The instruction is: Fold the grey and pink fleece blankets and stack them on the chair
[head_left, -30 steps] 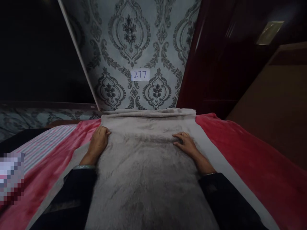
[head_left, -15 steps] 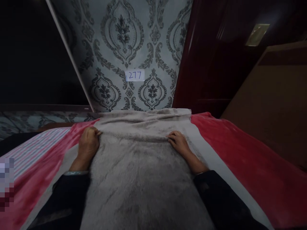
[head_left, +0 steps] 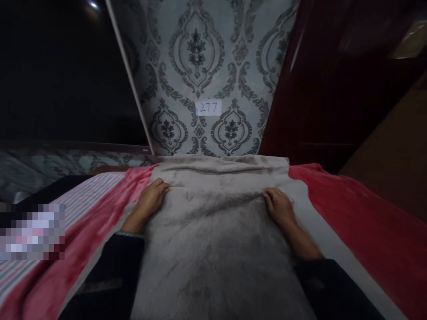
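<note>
Left grip point(head_left: 152, 200), right grip point(head_left: 280, 207) — pinching grey blanket point(head_left: 216, 262), red cloth point(head_left: 362, 222) alongside

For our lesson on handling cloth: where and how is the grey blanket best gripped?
I'd pinch the grey blanket at both ends of the loose folds across its far part, coming from the near side: they look raised, while the near part lies flatter.

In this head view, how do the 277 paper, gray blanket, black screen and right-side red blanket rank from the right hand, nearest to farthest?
From the right hand:
1. Gray blanket, under the fingers.
2. Red blanket, to the hand's right.
3. 277 paper, ahead-left on the wall.
4. Black screen, farther left.
</note>
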A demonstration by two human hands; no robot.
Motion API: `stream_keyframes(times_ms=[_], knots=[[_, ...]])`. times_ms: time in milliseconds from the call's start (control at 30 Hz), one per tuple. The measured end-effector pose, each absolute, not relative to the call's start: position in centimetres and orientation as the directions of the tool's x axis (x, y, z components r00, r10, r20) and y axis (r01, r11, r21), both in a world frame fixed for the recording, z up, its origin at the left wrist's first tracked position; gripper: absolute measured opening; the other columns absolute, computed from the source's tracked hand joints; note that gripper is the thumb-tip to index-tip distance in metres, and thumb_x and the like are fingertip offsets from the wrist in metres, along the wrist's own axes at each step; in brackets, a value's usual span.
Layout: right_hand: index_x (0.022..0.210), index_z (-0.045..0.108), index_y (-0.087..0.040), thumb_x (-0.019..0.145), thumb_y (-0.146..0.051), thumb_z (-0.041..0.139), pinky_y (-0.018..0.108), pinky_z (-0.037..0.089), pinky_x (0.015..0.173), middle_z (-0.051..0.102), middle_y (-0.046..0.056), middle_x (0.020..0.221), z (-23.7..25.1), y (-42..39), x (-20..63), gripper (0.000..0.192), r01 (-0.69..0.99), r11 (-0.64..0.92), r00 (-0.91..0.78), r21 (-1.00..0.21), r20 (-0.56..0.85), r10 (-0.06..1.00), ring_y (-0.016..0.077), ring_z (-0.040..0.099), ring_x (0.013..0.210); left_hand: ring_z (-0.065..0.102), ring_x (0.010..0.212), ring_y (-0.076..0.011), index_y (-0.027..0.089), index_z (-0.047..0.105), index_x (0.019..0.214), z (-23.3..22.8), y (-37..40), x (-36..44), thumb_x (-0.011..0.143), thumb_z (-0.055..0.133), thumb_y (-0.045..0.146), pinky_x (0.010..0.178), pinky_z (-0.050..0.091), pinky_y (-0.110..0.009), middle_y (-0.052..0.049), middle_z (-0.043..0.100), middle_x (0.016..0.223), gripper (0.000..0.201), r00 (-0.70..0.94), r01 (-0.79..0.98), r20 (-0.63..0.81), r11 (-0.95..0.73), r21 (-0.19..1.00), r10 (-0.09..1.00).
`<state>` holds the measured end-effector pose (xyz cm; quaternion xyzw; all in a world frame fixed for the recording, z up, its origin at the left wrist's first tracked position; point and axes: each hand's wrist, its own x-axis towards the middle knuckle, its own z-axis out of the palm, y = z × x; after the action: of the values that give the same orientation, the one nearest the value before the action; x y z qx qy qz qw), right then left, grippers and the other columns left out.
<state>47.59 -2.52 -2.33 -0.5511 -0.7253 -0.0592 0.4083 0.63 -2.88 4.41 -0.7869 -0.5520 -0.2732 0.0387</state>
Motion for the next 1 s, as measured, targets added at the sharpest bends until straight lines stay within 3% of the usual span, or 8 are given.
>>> stream_keyframes(times_ms=[133,233,400,500,600,767,1000], knots=[[0.094,0.064,-0.023,0.093,-0.041,0.042,0.042,0.05,0.087,0.072,0.012,0.097,-2.9,-2.3,48.7,0.029,0.823,0.401,-0.061,-0.403,0.637,0.768,0.0287,0.065,0.094,0.061,0.095,-0.0202,0.019,0.064,0.087,4.4,-3.8,0.9,0.094,0.048,0.029,0.092,0.049,-0.033,-0.008,0.066,0.097,0.02,0.288,0.744,0.415,-0.474,0.47,0.863],[0.094,0.066,-0.024,0.091,-0.045,0.045,0.041,0.053,0.085,0.073,0.011,0.098,-3.5,-2.0,49.7,0.03,0.813,0.393,-0.098,-0.429,0.564,0.82,0.0285,0.067,0.094,0.062,0.096,-0.0199,0.02,0.065,0.09,4.1,-4.0,1.0,0.092,0.052,0.027,0.094,0.048,-0.034,-0.007,0.07,0.099,0.016,0.283,0.732,0.311,-0.414,0.541,0.907],[0.088,0.068,-0.026,0.085,-0.052,0.045,0.043,0.057,0.08,0.075,0.009,0.096,-4.8,-1.6,50.9,0.034,0.816,0.388,-0.206,-0.43,0.41,0.888,0.03,0.07,0.09,0.064,0.092,-0.0187,0.018,0.067,0.09,4.2,-3.7,-0.1,0.094,0.049,0.028,0.088,0.05,-0.03,-0.007,0.07,0.097,0.021,0.192,0.771,0.317,-0.343,0.537,0.929],[0.087,0.068,-0.027,0.083,-0.055,0.047,0.045,0.058,0.078,0.075,0.008,0.096,-5.5,-1.3,51.3,0.036,0.804,0.385,-0.21,-0.453,0.389,0.897,0.031,0.071,0.089,0.065,0.092,-0.0189,0.016,0.067,0.095,4.4,-3.7,-1.9,0.096,0.04,0.023,0.085,0.049,-0.029,-0.009,0.071,0.101,0.028,-0.134,0.879,0.311,-0.032,0.476,0.941],[0.086,0.069,-0.028,0.082,-0.056,0.049,0.045,0.058,0.075,0.075,0.008,0.092,-5.9,-1.1,51.5,0.035,0.79,0.393,-0.208,-0.47,0.398,0.894,0.0313,0.071,0.086,0.066,0.092,-0.0229,0.015,0.069,0.093,4.1,-4.0,-3.6,0.093,0.049,0.024,0.081,0.047,-0.031,-0.013,0.073,0.1,0.022,-0.329,0.887,0.241,0.211,0.41,0.913],[0.087,0.069,-0.029,0.081,-0.059,0.05,0.047,0.058,0.074,0.075,0.009,0.095,-6.2,-1.1,51.5,0.036,0.792,0.365,-0.177,-0.489,0.389,0.904,0.0334,0.071,0.088,0.069,0.089,-0.0246,0.016,0.071,0.091,3.2,-4.1,-4.8,0.091,0.057,0.037,0.073,0.045,-0.03,-0.015,0.075,0.098,0.025,-0.418,0.863,0.111,0.356,0.358,0.901],[0.085,0.069,-0.028,0.08,-0.059,0.049,0.045,0.058,0.075,0.075,0.008,0.093,-5.6,-1.2,51.2,0.037,0.795,0.366,-0.188,-0.484,0.377,0.907,0.0315,0.071,0.086,0.07,0.087,-0.0284,0.018,0.068,0.075,3.1,-3.4,-5.6,0.08,0.069,0.046,0.071,0.046,-0.032,-0.015,0.075,0.089,0.029,-0.428,0.853,-0.022,0.412,0.319,0.903]])
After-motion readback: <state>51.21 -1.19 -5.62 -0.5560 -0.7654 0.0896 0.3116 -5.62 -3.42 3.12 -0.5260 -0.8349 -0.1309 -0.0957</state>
